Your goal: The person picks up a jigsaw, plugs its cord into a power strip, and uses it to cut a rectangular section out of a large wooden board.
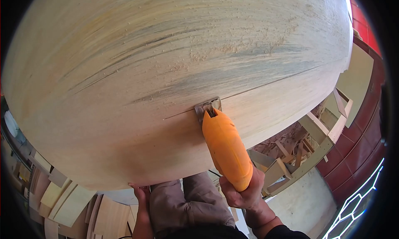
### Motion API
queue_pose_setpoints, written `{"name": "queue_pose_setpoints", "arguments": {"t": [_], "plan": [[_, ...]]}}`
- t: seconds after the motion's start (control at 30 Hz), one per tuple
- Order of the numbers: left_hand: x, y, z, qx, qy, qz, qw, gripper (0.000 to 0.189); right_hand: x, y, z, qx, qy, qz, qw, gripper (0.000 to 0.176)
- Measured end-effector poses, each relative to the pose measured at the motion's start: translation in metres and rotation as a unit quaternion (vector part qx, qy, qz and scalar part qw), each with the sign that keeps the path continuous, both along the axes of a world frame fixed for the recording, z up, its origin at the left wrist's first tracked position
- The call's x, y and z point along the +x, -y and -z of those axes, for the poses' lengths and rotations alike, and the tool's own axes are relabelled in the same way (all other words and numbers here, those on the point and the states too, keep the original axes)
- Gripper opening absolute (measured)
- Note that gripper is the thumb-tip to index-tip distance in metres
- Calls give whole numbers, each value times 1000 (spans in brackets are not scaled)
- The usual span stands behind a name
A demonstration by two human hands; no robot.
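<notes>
Pale wooden sheet: here it is, the giant of the view, (104, 147) sweeping from 9 o'clock over the top to 3, and the work is right in the middle of it.
Red tiles: a dark band of them (357, 135) at 3 to 4 o'clock, beyond the sheet.
Wood pieces: flat and curved, leaning and lying together (75, 203) at 8 o'clock.
Wooden frame: open-topped, (309, 162) out at 4 o'clock, scraps inside it.
Orange power tool: a jigsaw by its look, (228, 143) shoe down on the sheet at the centre, body slanting towards 5 o'clock.
Right hand: (245, 191) at 5 o'clock, fingers wrapped closed around the tool's rear end.
Left hand: (142, 197) at 7 o'clock, fingertips at the sheet's near edge; how far it is closed, I cannot tell.
Dark line: the longer run (272, 83) goes from the shoe towards 2 o'clock and looks cut, I'd judge; the short run towards 9 could be cut or merely marked. Neither end visibly reaches an edge, so the sheet looks undivided.
Wood chips: sprinkled (203, 56) from 12 to 1 o'clock, signs of cutting already done.
</notes>
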State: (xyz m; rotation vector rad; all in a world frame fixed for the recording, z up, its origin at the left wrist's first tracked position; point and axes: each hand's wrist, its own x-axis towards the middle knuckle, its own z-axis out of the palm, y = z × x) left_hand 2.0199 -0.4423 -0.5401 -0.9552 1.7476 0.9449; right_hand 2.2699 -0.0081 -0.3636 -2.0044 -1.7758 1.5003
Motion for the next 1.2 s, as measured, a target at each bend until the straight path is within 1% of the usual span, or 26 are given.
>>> {"name": "queue_pose_setpoints", "arguments": {"t": [0.17,0.27,0.33,0.63,0.73,0.83,0.97,1.03,1.13,1.2], "plan": [[0,0,-1,4,8,-8,1000,82,-2,-1,1,3,0,2,1000,30],[0,-2,-1,8,4,19,1000,82,-2,-3,2,10,-3,-1,1000,30],[-1,-1,-1,6,5,16,1000,82,-2,-3,2,11,-1,-8,1000,30],[-2,0,0,5,10,4,1000,82,-5,-5,4,3,-11,22,1000,33],[-3,0,1,5,7,1,1000,82,-6,-8,5,-12,0,23,1000,35],[-3,1,0,8,11,1,1000,81,-14,-20,-2,-45,7,22,999,33],[-4,-2,-1,21,7,-3,1000,81,-13,-19,-2,-87,-2,65,994,29],[-4,-1,-2,27,8,-4,1000,81,-12,-14,-5,-110,3,99,989,28],[-3,0,-3,39,4,-10,999,81,-6,-1,-12,-99,10,87,991,29],[0,1,-5,48,0,-19,999,81,1,16,-22,-112,2,102,988,28]]}}
